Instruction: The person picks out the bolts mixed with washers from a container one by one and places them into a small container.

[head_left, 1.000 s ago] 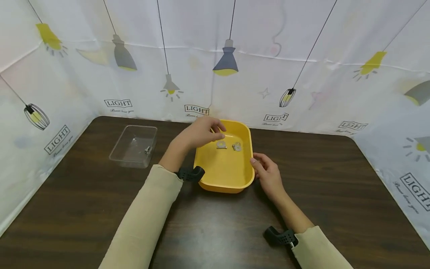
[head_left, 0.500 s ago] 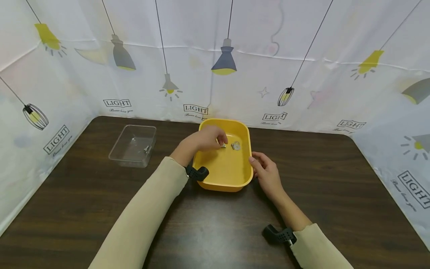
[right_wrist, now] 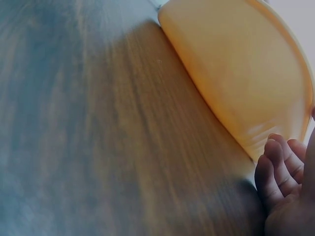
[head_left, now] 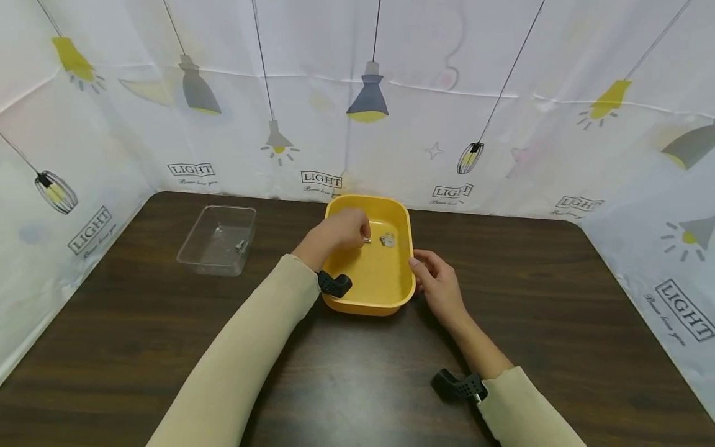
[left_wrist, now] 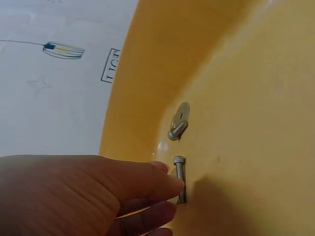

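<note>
My left hand [head_left: 347, 230] reaches down into the yellow plastic tray [head_left: 368, 292]. In the left wrist view its thumb and fingers pinch the shaft of a socket-head bolt [left_wrist: 179, 169] at the tray floor. Beside this bolt lies a shorter bolt [left_wrist: 178, 131] against round metal washers [left_wrist: 182, 112]. At the tray's right side, my right hand [head_left: 441, 287] holds the rim, thumb on the edge and fingers along the outer wall. The right wrist view shows those fingers [right_wrist: 276, 153] bent close to the wall.
A transparent plastic box [head_left: 215, 267] with small metal hardware [head_left: 240, 246] in it stands to the left on the dark wooden table [head_left: 530, 279]. A white curtain [head_left: 313, 56] printed with lamps hangs behind the table.
My left hand has come down from above the tray to the bolt on its floor, and the fingers have closed in. The right hand stays at the tray's edge.
</note>
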Motion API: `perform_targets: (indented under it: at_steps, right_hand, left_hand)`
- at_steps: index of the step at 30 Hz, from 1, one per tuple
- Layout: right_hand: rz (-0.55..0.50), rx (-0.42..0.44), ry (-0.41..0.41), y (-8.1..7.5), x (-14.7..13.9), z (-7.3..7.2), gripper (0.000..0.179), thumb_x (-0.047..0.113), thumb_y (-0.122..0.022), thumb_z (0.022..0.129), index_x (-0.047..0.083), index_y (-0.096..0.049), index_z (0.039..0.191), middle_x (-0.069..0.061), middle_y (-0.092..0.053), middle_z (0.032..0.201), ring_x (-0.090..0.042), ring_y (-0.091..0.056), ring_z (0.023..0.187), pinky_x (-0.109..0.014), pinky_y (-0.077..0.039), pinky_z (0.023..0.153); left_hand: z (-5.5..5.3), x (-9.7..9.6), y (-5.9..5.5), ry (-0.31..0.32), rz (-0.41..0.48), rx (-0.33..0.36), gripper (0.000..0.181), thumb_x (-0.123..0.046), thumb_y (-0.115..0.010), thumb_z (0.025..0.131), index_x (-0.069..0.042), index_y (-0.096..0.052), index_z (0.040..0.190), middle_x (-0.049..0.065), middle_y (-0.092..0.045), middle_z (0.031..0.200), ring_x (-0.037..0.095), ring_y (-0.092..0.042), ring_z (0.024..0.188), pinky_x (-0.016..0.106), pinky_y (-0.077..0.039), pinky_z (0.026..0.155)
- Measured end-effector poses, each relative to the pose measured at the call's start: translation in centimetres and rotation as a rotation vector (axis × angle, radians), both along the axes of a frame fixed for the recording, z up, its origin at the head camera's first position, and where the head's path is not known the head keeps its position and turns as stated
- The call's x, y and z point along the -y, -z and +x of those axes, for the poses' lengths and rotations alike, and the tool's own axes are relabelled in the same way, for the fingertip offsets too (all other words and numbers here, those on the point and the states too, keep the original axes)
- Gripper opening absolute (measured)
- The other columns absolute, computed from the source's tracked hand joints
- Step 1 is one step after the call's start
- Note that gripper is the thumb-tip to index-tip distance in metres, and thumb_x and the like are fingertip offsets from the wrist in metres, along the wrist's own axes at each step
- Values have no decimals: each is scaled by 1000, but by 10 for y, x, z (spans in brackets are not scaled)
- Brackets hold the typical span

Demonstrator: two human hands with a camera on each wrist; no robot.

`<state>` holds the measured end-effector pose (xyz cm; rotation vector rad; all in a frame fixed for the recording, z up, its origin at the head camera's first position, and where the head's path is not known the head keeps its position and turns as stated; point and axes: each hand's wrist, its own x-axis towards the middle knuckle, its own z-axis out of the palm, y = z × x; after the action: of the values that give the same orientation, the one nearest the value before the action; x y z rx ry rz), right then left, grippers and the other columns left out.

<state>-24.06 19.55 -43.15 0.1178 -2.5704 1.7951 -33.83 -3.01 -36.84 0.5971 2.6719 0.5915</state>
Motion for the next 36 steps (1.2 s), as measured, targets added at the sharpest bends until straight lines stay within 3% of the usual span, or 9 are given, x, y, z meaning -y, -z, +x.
perform_targets:
  at_steps: [4,9,14,22,30,36]
  right_hand:
    - [12,-4,-16,1,2,-2,42,35,-57,103,6,-62,132,-3,-61,81,-12,-57,65,-24,-51,62]
    - [21,-18,-5,4,1,-1,40,35,-56,103,5,-62,131,0,-59,77,-12,-56,62,-24,-50,60]
    - [4,-16,1,4,2,2,40,35,-56,103,7,-62,131,1,-58,77,-12,-55,63,-23,-49,60]
    - [18,-27,-5,2,1,1,40,35,-56,103,6,-62,131,-1,-59,78,-12,-56,63,-24,-50,60]
    - [10,-24,-1,1,1,1,39,33,-56,104,6,-63,131,-1,-58,77,-13,-55,63,-23,-49,60]
    - [8,-26,-6,0,1,1,39,32,-56,104,5,-63,131,-1,-58,78,-15,-56,64,-24,-49,61]
  left_hand:
    - [0,0,3,-56,-44,-9,9,-8,-64,93,-8,-73,95,5,-67,95,19,-55,81,26,-44,70]
    - [-2,-4,9,-34,-58,-38,8,-9,-66,91,-11,-72,86,3,-67,89,19,-56,78,26,-42,66]
    - [-4,-5,13,-28,-32,1,7,-10,-68,91,-14,-74,91,2,-69,96,19,-58,82,26,-44,67]
    - [-3,-5,8,-13,-21,40,7,-10,-69,91,-12,-73,96,4,-67,97,20,-57,81,26,-44,66]
    - [-4,-5,5,-20,23,80,29,-19,-66,95,-11,-63,123,7,-63,103,20,-56,83,28,-45,73]
    - [-3,-4,4,-8,62,82,16,-18,-66,95,-13,-67,110,5,-63,92,17,-58,75,26,-46,67]
